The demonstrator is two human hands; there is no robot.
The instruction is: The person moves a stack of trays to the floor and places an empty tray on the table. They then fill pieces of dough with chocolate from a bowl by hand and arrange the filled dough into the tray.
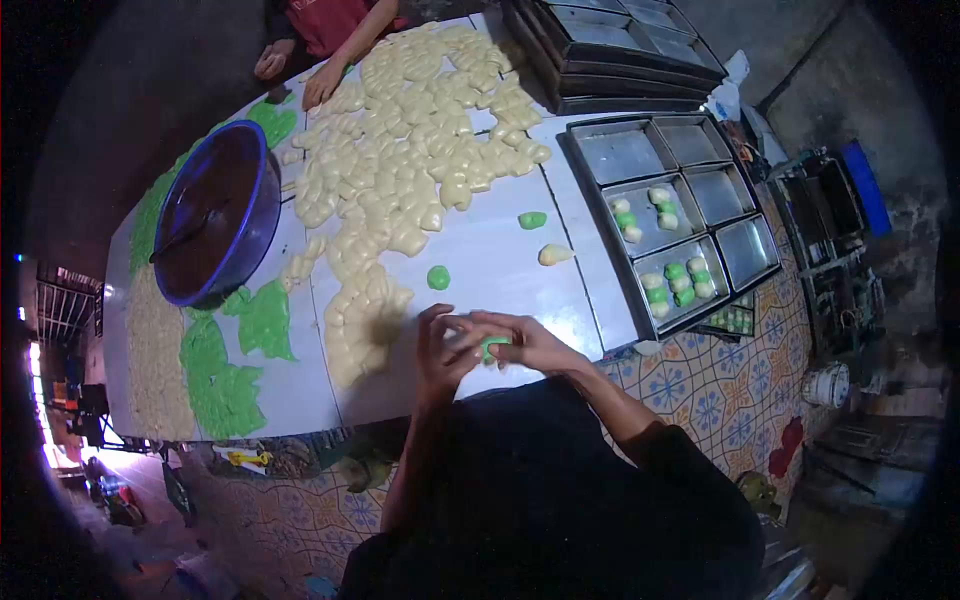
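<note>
Close to my body, over the table's front edge, a small piece of green dough [494,349] sits between my two hands. My right hand [535,346] is closed round it with thumb and fingers. From the other side my left hand [442,352] curls its fingers against the same piece, which they partly hide. Just beyond my hands, a green dough ball [438,277] rests on the white table [490,245]. Farther right lie another green lump [532,220] and a cream dough lump [555,255].
Many cream dough pieces [385,170] cover the table's middle. Flattened green dough [222,380] and a purple basin [262,215] of brown filling are at left. A divided metal tray [625,262] holds green-and-cream rows; stacked trays [630,75] stand behind. Across the table is another person's hand [322,82].
</note>
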